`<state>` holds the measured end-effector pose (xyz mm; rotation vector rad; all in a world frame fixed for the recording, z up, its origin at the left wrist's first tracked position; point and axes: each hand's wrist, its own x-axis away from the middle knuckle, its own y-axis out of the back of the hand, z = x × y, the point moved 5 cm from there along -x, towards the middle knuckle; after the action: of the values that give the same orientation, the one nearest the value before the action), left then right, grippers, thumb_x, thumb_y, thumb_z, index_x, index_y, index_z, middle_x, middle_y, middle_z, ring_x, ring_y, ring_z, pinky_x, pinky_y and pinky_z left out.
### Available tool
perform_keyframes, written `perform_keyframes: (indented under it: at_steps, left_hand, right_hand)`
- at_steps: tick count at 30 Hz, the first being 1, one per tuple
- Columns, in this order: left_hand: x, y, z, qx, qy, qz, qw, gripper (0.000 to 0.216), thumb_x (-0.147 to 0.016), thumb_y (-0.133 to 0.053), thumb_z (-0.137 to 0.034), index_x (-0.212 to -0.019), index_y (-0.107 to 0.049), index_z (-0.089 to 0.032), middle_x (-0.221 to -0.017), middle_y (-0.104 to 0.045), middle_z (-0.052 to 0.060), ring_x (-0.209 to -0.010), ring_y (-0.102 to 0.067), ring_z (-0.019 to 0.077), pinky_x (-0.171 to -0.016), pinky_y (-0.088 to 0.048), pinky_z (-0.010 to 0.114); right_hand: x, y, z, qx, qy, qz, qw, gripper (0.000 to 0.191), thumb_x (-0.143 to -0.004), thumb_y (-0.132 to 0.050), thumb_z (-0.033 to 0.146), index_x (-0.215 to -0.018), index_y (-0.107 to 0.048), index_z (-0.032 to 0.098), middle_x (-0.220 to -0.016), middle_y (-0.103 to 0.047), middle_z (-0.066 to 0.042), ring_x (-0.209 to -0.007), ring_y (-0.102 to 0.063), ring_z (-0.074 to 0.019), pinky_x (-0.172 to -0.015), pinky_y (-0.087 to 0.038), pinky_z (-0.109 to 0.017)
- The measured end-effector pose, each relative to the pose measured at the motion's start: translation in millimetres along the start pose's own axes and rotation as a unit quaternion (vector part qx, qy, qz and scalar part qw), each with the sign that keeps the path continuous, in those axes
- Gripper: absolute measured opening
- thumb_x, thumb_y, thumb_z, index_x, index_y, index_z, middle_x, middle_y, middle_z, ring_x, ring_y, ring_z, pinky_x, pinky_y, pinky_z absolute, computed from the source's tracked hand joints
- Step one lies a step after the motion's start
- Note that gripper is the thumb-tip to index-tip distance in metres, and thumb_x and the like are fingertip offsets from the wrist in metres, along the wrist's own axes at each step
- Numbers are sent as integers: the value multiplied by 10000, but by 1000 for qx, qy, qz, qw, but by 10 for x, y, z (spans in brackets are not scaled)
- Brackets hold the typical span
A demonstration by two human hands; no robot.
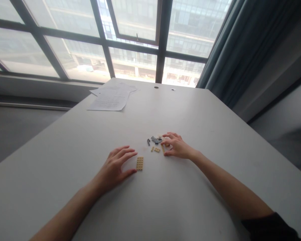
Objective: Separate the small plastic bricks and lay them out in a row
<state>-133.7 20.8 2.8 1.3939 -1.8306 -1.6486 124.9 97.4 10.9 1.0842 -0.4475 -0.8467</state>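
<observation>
My left hand (117,164) rests on the white table with its fingers spread. A tan studded building plate (139,163) lies flat just right of it, the thumb tip at its lower corner. My right hand (175,146) is over the right side of a group of small building bricks, fingers curved and apart. Between its thumb and index finger is a narrow tan strip (163,149); whether the fingertips press on it I cannot tell. Small tan pieces (157,150) and grey pieces (154,139) lie left of this hand. My right fingers partly hide other pieces.
Printed paper sheets (110,98) lie at the far left of the white table (203,207). Two round holes, one dark (156,87), are near its far edge. Windows (132,63) stand beyond, with a blue-grey curtain (230,57) at the right.
</observation>
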Motion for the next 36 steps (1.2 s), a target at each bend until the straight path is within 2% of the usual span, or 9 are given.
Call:
perform_keyframes:
  at_steps: [6, 9, 14, 17, 20, 23, 28, 31, 36]
  left_hand:
    - [-5, -5, -3, 1, -1, 1, 1000, 486, -794, -622, -489, -1218, -573, -256, -1246, -607, 80, -1251, -458, 288, -1038, -359, 447]
    - [-1, -18, 19, 1, -1, -1, 1000, 485, -791, -623, -487, -1219, -576, -264, -1247, -608, 78, -1257, -456, 289, -1037, -362, 443]
    - [-2, -29, 33, -9, -9, -7, 1000, 483, -786, -625, -498, -1209, -583, -268, -1232, -620, 67, -1243, -473, 286, -1029, -369, 436]
    - [0, -33, 37, -13, -12, -6, 1000, 485, -787, -626, -498, -1213, -577, -271, -1236, -617, 61, -1250, -465, 285, -1033, -365, 436]
    - [4, -41, 47, -12, -13, -3, 1000, 488, -786, -626, -501, -1216, -575, -276, -1246, -611, 59, -1253, -461, 287, -1036, -362, 439]
    - [1, -39, 47, -6, -7, -2, 1000, 484, -783, -622, -503, -1211, -584, -279, -1241, -614, 64, -1253, -462, 292, -1035, -362, 445]
    - [-13, -20, -3, -5, -2, 7, 1000, 456, -783, -620, -488, -1180, -608, -262, -1229, -616, 84, -1242, -463, 303, -1031, -358, 472]
    - [-12, -20, -21, -10, -5, 16, 1000, 446, -796, -610, -475, -1187, -601, -260, -1241, -604, 84, -1253, -444, 304, -1036, -344, 482]
    - [2, -49, -21, -16, -12, 30, 999, 421, -826, -585, -457, -1200, -593, -263, -1265, -585, 76, -1267, -419, 300, -1045, -324, 492]
  right_hand:
    - [42, 60, 51, -49, 7, -42, 998, 373, -664, -786, 272, -1015, -669, 228, -1350, -501, -96, -1358, -295, -292, -1089, -234, -514]
    - [120, 118, 83, -201, -11, -108, 974, 383, -652, -785, 327, -1003, -667, 228, -1326, -519, -92, -1301, -390, -273, -1078, -287, -480]
    - [266, 53, 132, -598, -65, -152, 784, 461, -846, -472, 556, -1083, -641, 199, -1299, -568, -117, -1217, -512, -274, -979, -428, -460]
    - [315, 24, 178, -661, -98, -150, 728, 548, -919, -274, 555, -1123, -628, 189, -1310, -570, -103, -1235, -503, -254, -981, -438, -455]
    - [333, 62, 201, -627, -112, -153, 756, 615, -952, -150, 523, -1181, -603, 175, -1305, -573, -103, -1232, -507, -241, -966, -449, -442]
    - [340, 100, 259, -535, -93, -152, 826, 581, -966, -152, 494, -1215, -579, 188, -1258, -598, -112, -1192, -535, -237, -934, -459, -429]
    - [322, -54, 617, -170, 20, -120, 978, 407, -715, -726, 388, -1075, -627, 227, -1267, -553, -95, -1249, -430, -280, -1052, -321, -459]
    - [251, -288, 796, -55, 54, -80, 994, 457, -656, -782, 371, -1055, -621, 218, -1284, -526, -93, -1260, -383, -281, -1066, -288, -460]
    - [98, -450, 831, -45, 29, -75, 996, 434, -674, -762, 407, -1035, -628, 208, -1272, -519, -90, -1236, -377, -284, -1049, -287, -463]
